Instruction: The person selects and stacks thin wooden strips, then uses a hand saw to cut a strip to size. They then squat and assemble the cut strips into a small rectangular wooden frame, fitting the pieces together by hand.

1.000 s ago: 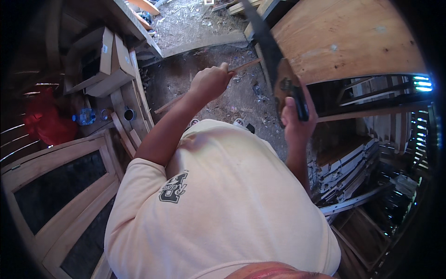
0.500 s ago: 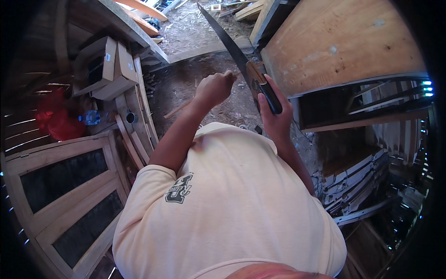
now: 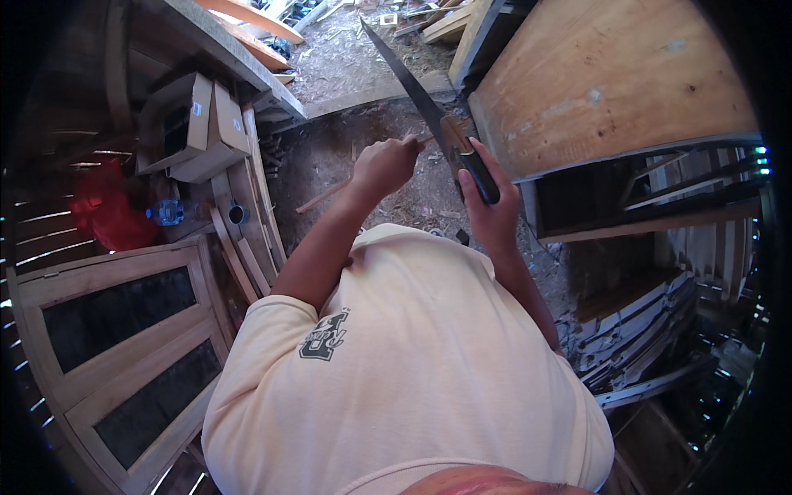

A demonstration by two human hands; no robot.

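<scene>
In my right hand (image 3: 492,202) is the black grip of a handsaw (image 3: 412,88), its long dark blade tapering up and away to the left. Brown wood shows at the base of the blade; its teeth are too fine to make out. My left hand (image 3: 385,167) is closed round a thin wooden stick (image 3: 323,196), which sticks out on both sides of the fist. The stick's far end passes close to the saw near the handle; whether they touch I cannot tell. Both hands are held above the dirt floor, in front of my pale shirt.
On the left are an open cardboard box (image 3: 216,136), a red bag (image 3: 115,210), a water bottle (image 3: 167,213), a cup (image 3: 238,214) and a panelled wooden frame (image 3: 124,330). A plywood panel (image 3: 610,91) stands at right, above stacked boards (image 3: 635,322). Wood scraps lie beyond the threshold (image 3: 371,97).
The whole view has shifted slightly. My left fist tilts a little differently on the stick; my right hand keeps the same hold on the handsaw.
</scene>
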